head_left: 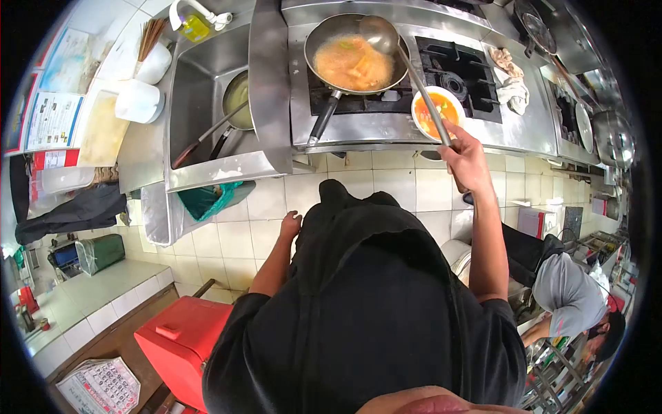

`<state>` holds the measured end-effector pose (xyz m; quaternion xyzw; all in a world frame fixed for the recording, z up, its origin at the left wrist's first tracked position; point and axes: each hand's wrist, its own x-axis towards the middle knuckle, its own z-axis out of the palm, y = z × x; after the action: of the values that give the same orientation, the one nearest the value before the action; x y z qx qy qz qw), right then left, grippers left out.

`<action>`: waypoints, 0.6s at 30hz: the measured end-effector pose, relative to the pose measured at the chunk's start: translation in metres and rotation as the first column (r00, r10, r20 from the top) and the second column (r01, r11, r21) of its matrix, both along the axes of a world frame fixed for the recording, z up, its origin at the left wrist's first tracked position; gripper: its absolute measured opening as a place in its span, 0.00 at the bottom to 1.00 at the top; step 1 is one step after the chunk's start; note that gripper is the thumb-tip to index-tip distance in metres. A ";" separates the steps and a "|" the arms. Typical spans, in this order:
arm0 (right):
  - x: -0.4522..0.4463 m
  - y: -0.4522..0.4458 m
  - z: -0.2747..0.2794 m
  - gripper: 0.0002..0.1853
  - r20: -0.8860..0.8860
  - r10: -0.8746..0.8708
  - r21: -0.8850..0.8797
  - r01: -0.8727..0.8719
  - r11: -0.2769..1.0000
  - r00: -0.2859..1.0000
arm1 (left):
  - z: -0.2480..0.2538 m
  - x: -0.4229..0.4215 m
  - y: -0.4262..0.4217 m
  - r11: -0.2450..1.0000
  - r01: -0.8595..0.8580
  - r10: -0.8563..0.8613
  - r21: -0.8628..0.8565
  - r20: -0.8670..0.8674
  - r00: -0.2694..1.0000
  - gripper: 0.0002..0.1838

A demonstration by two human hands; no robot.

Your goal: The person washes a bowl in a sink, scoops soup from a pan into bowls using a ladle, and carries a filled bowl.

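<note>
Ladle: steel, long-handled [419,88], its round head over the wok's far right side, the handle crossing above the white bowl [416,116].
Right hand [463,160]: fingers closed around the ladle's handle.
Left hand [292,224]: loosely curled by the person's side, apparently holding nothing.
Wok [329,30]: orange, foamy broth [348,61].
White bowl: red-orange soup.
Sink pan [220,143]: greenish liquid.
Bottle [195,27]: yellow liquid.
Calendar [100,386]: rows of numbers; smaller print unreadable.
</note>
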<state>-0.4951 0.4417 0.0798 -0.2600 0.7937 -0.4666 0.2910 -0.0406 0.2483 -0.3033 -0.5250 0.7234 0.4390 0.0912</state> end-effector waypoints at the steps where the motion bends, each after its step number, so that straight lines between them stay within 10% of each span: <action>1: -0.003 -0.002 0.007 0.26 -0.119 -0.006 0.062 0.014 0.998 0.993 | -0.010 -0.003 -0.004 0.998 0.047 -0.048 -0.041 -0.015 0.999 0.27; 12: -0.011 0.011 0.017 0.25 -0.338 0.190 0.260 -0.103 0.960 0.922 | 0.004 -0.051 -0.017 0.963 -0.210 0.227 0.171 -0.084 0.970 0.25; 18: -0.021 0.009 0.033 0.27 0.351 0.064 0.052 -0.088 0.995 0.934 | -0.013 -0.040 -0.006 0.962 -0.200 0.211 0.186 -0.040 0.977 0.27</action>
<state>-0.5162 0.4512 0.1123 -0.1936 0.7340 -0.4669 0.4536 -0.0809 0.2424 -0.3167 -0.5736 0.6246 0.5251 0.0710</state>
